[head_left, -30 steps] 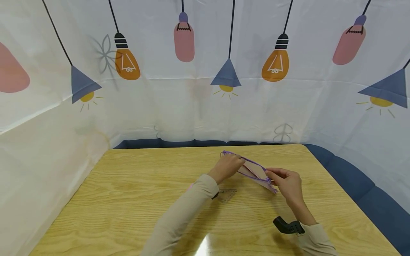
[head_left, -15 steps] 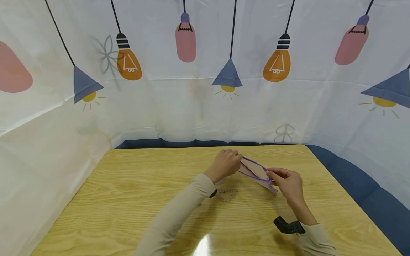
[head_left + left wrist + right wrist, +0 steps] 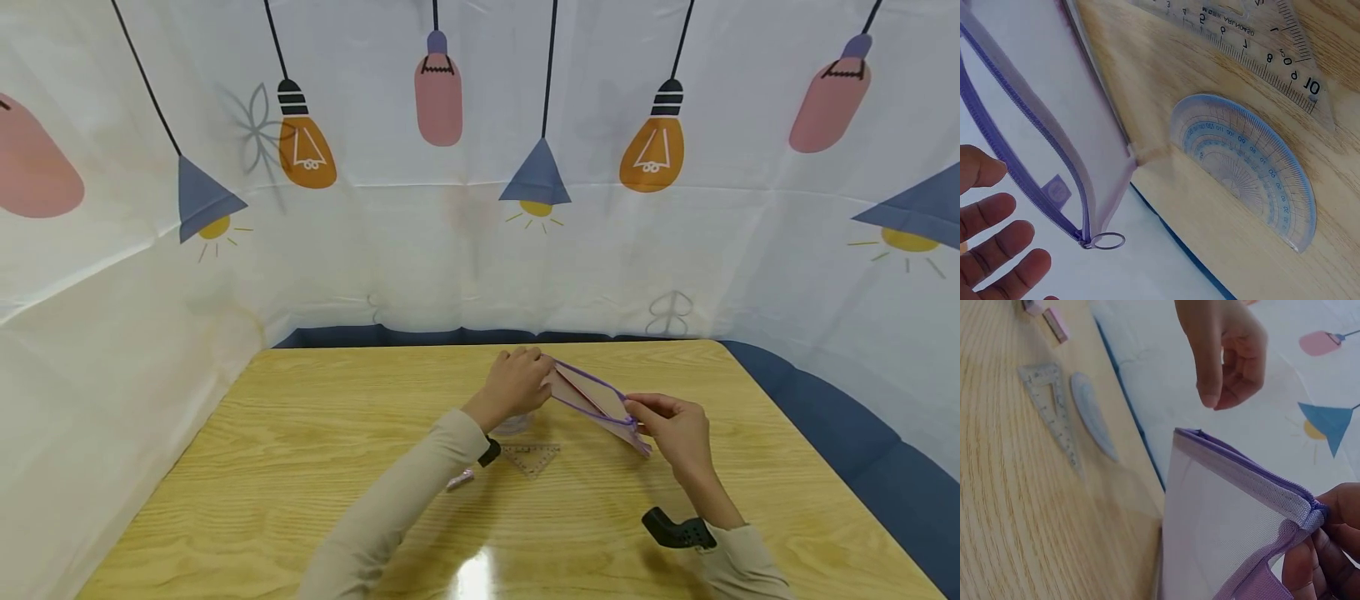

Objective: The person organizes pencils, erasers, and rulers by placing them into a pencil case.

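Note:
A mesh zip pouch [image 3: 588,396] with purple zip edges is tilted above the table, its mouth unzipped and a reddish strip showing inside. My right hand [image 3: 675,429] pinches one top corner of it between thumb and fingers. Beyond the opposite corner, my left hand [image 3: 1229,353] hangs apart from the pouch, its fingers loosely bent and holding nothing. The zip's ring pull [image 3: 1108,241] hangs at that far end. Below the left hand, a clear protractor [image 3: 1244,165] with blue markings and a clear set square [image 3: 531,458] lie on the table.
A small pink pencil sharpener [image 3: 1055,325] lies on the wooden table [image 3: 300,467], left of the set square; another small pink piece [image 3: 1032,306] is beside it. White curtains printed with lamps [image 3: 480,242] enclose the table's far and side edges.
My left hand has moved left from the pouch's far corner, uncovering more of the zip edge. The protractor and a small pink piece now show past the left arm. My right hand stays put.

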Demonstrator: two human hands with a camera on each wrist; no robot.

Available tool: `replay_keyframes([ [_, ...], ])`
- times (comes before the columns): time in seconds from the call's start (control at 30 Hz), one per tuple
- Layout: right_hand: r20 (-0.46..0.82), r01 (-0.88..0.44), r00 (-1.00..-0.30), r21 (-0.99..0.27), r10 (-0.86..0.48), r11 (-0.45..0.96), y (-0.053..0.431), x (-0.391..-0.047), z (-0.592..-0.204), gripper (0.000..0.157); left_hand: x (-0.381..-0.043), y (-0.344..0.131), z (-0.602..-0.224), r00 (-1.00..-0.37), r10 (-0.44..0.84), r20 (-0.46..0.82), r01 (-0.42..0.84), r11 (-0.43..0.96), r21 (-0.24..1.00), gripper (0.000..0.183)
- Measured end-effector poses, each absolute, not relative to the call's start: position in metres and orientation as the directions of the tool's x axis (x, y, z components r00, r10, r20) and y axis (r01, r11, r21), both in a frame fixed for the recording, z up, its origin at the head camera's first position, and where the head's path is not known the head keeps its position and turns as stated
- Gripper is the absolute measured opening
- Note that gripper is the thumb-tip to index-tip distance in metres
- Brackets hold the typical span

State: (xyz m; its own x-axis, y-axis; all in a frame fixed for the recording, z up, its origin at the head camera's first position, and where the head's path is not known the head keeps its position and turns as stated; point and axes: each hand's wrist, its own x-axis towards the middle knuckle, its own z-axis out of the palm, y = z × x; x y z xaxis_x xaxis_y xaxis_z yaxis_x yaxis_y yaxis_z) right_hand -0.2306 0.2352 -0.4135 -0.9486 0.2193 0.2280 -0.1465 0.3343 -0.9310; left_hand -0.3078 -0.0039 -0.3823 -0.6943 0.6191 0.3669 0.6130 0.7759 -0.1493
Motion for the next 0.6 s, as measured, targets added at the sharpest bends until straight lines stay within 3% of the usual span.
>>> replay_keyframes([
  [0.3, 0.235, -0.154, -0.949, -0.928, 0.212, 0.34, 0.235, -0.231, -0.412, 0.033, -0.299, -0.019, -0.372, -0.71, 0.589, 0.386, 0.634, 0.773, -0.015, 0.015],
  [0.6, 0.237, -0.158, -0.949, -0.928, 0.206, 0.337, 0.236, -0.232, -0.412, 0.034, -0.296, -0.034, -0.368, -0.676, 0.58, 0.454, 0.676, 0.733, 0.07, 0.014],
])
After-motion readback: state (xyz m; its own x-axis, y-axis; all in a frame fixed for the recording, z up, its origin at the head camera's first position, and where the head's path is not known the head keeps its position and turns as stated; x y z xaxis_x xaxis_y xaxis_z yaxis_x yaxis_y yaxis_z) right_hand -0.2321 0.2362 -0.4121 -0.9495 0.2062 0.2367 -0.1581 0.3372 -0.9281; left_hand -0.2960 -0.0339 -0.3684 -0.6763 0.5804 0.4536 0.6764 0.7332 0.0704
